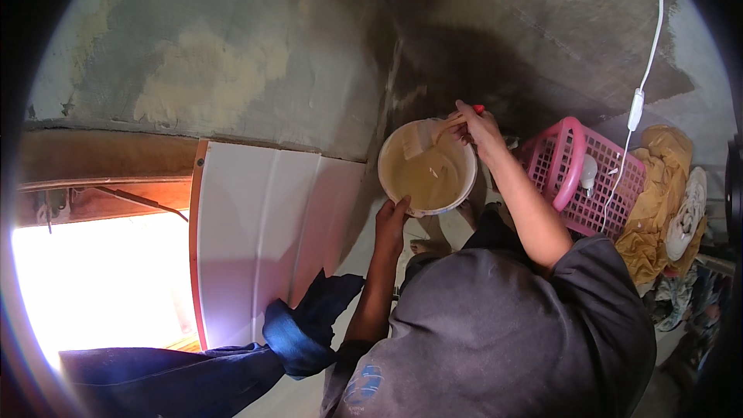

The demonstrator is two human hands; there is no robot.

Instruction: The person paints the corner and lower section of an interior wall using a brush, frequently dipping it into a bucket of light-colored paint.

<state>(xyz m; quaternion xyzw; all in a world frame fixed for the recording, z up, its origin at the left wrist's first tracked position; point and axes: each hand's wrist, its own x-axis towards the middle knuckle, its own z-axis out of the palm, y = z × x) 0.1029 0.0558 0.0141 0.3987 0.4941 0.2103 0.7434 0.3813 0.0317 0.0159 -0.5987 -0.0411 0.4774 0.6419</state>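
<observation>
A white round bucket (469,188) with pale yellowish liquid (424,177) inside stands out in front of my body. My left hand (393,220) grips its near left rim, with the thumb over the edge. In my right hand (479,128) is the wooden handle of a flat paintbrush (419,140), which has a red tip. The pale bristles hang inside the bucket at its far side, against or close to the inner wall; whether they touch the liquid I cannot tell.
A pink plastic basket (606,154) with a light bulb (588,174) is at right, beside yellow-brown crumpled cloth (653,197). A white cable (653,40) with an inline switch hangs there. Patchy plastered walls (232,58) meet ahead. At left are a white panel (249,209), bright opening and knotted dark-blue cloth (299,337).
</observation>
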